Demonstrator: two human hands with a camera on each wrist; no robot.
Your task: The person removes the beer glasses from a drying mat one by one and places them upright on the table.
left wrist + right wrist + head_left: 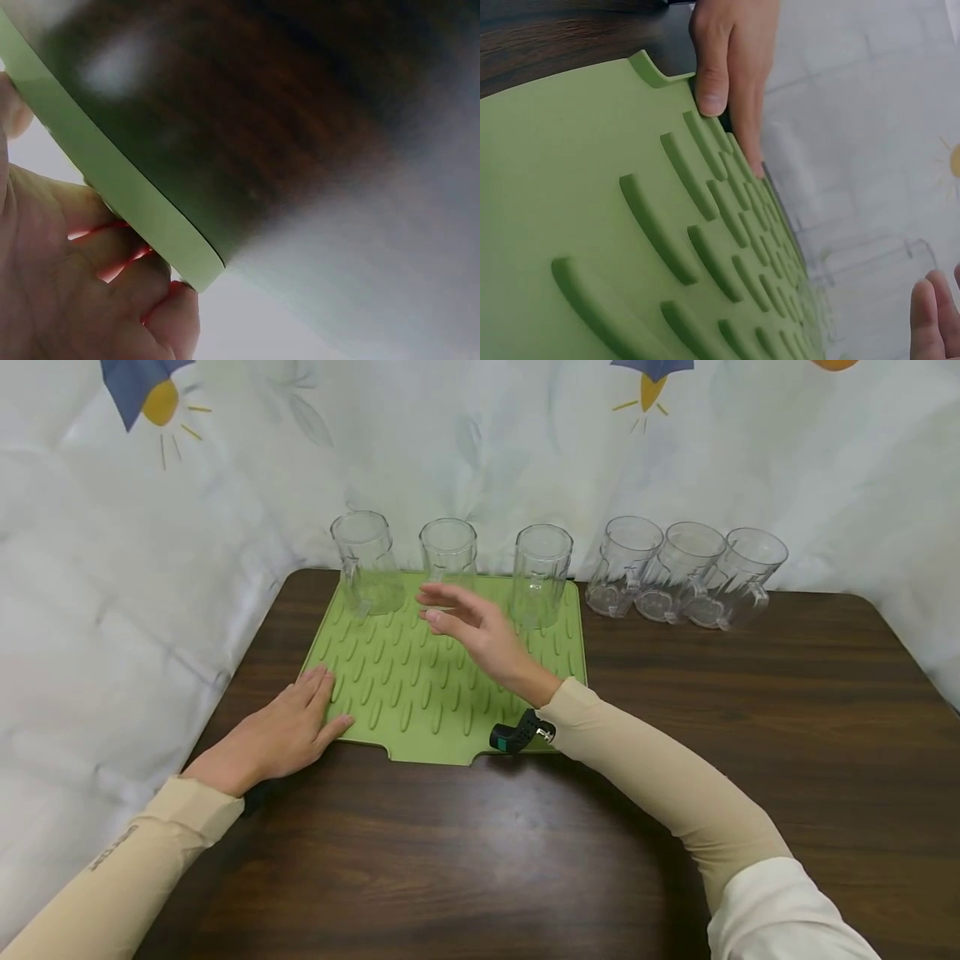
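A green mat (431, 752) with raised oval ridges lies on the table. My left hand (281, 735) rests at its left edge, fingers extended and thumb on the near-left corner. In the left wrist view the fingers (112, 255) meet the mat's edge. My right hand (483, 635) is held over the mat, loosely bent and holding nothing; some of its fingertips (924, 315) show in the right wrist view. Along the mat's back stand a left glass mug (367, 560), a middle glass mug (448, 547), partly behind the right hand, and a right glass mug (543, 577).
Right of the mat, three more clear mugs stand close together in a row: a near-mat mug (626, 564), a centre mug (678, 572) and an outer mug (738, 577). A white patterned curtain (510, 443) hangs behind the dark wooden table (480, 843).
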